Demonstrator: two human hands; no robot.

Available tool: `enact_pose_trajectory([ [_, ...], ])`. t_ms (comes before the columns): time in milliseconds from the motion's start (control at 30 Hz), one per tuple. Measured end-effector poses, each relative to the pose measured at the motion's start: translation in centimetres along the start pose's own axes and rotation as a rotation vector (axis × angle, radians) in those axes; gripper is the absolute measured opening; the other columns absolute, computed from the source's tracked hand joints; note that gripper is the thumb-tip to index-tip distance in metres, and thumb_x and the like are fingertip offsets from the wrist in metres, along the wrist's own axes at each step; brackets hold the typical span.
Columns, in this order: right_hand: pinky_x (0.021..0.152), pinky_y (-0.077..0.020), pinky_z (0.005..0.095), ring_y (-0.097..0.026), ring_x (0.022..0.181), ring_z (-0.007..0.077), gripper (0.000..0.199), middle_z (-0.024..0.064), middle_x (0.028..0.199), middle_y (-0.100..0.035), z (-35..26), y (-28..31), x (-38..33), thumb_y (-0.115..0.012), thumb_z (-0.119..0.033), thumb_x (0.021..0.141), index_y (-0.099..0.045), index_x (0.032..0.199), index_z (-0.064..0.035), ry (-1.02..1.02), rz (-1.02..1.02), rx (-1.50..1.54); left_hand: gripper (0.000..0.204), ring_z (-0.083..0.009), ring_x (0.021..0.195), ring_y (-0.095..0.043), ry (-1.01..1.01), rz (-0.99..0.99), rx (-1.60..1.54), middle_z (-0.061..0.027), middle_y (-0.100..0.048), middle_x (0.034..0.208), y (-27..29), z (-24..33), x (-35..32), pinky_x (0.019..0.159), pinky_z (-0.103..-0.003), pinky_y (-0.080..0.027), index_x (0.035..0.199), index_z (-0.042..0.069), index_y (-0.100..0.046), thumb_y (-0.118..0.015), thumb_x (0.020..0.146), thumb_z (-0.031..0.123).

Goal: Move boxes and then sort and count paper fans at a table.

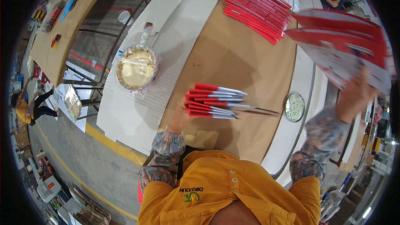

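My left hand [180, 116] is closed round one end of a bundle of red-and-white folded paper packets [214, 101], seen edge-on above the brown board. A thin dark edge [262, 111] juts out to the right of this bundle; I cannot make out what it belongs to. At the right, my right hand [356, 93], smeared by motion, grips the lower part of several fanned red-and-white printed packets [333, 43]. These hang raised beyond the table's right side. A tall overlapping pile of similar packets [258, 10] lies at the far end of the board.
Left of the brown board [200, 71], a plastic-wrapped pan [137, 70] holds a cream-coloured paste with a flat bar across it. A round dish [294, 107] with pale green contents sits at the right. Another workbench [66, 29] stands left; other people are in the background.
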State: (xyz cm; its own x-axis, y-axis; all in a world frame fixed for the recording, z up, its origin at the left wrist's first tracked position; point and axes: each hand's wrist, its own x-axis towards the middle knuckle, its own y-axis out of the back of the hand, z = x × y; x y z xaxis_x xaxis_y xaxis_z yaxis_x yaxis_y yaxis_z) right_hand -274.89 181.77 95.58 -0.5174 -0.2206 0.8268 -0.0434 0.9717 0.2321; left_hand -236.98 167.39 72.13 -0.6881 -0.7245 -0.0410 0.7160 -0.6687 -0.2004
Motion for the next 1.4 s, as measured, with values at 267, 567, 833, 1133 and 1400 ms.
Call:
enact_pose_trajectory([
  [267, 0.078, -0.0446, 0.0259, -0.053, 0.089, 0.0100, 0.028, 0.0008, 0.095, -0.056, -4.6, -9.0, -20.0, -0.063, -0.005, 0.083, -0.048, 0.107, -0.0038, -0.888, -0.772, 0.657, 0.052, -0.0266, 0.133, -0.031, -0.253, 0.011, 0.084, -0.0194, -0.009, 0.151, -1.0, -1.8, 2.4, 0.103, -0.037, -0.033, 0.114, 0.009, -0.058, -0.080, 0.068, 0.019],
  [567, 0.084, -0.0428, 0.0260, -0.052, 0.095, 0.0109, 0.034, 0.0027, 0.097, -0.055, -3.2, -7.9, -20.8, -0.060, -0.020, 0.086, -0.047, 0.112, -0.0025, -0.933, -1.141, 0.807, 0.075, -0.0279, 0.121, -0.040, -0.303, -0.034, -0.142, -0.0157, -0.037, 0.131, -3.2, 0.8, 2.9, 0.103, -0.037, -0.032, 0.123, 0.008, -0.048, -0.086, 0.059, 0.017],
  [833, 0.105, -0.0332, 0.0448, -0.042, 0.123, 0.0306, 0.075, 0.0185, 0.136, -0.038, -3.7, -0.6, -15.7, -0.055, -0.050, 0.085, -0.030, 0.139, -0.0038, -1.080, -1.079, 0.605, 0.082, -0.0291, 0.117, -0.038, -0.292, -0.179, 0.217, -0.0129, -0.043, 0.119, -2.9, 0.2, 3.3, 0.098, -0.038, -0.033, 0.127, 0.010, -0.042, -0.083, 0.057, 0.019],
  [1133, 0.107, -0.0222, 0.0556, -0.027, 0.131, 0.0398, 0.077, 0.0214, 0.141, -0.030, 2.9, -2.1, -27.2, -0.077, -0.029, 0.072, -0.039, 0.136, -0.0124, 0.434, -1.235, -0.385, 0.104, -0.0272, 0.119, -0.039, -0.443, -0.031, 0.151, -0.0128, -0.040, 0.130, -5.4, 0.6, 3.3, 0.102, -0.039, -0.030, 0.133, 0.005, -0.034, -0.088, 0.050, 0.039],
  [1400, 0.091, -0.0440, 0.0344, -0.052, 0.109, 0.0246, 0.045, 0.0120, 0.123, -0.052, 1.7, -5.0, -25.0, -0.065, -0.012, 0.086, -0.047, 0.124, 0.0014, 0.217, -1.112, -0.174, 0.075, -0.0302, 0.104, -0.046, -0.343, 0.030, 0.180, -0.0134, -0.048, 0.108, -7.0, 0.1, 3.0, 0.091, -0.038, -0.036, 0.117, 0.005, -0.044, -0.083, 0.061, 0.035],
])
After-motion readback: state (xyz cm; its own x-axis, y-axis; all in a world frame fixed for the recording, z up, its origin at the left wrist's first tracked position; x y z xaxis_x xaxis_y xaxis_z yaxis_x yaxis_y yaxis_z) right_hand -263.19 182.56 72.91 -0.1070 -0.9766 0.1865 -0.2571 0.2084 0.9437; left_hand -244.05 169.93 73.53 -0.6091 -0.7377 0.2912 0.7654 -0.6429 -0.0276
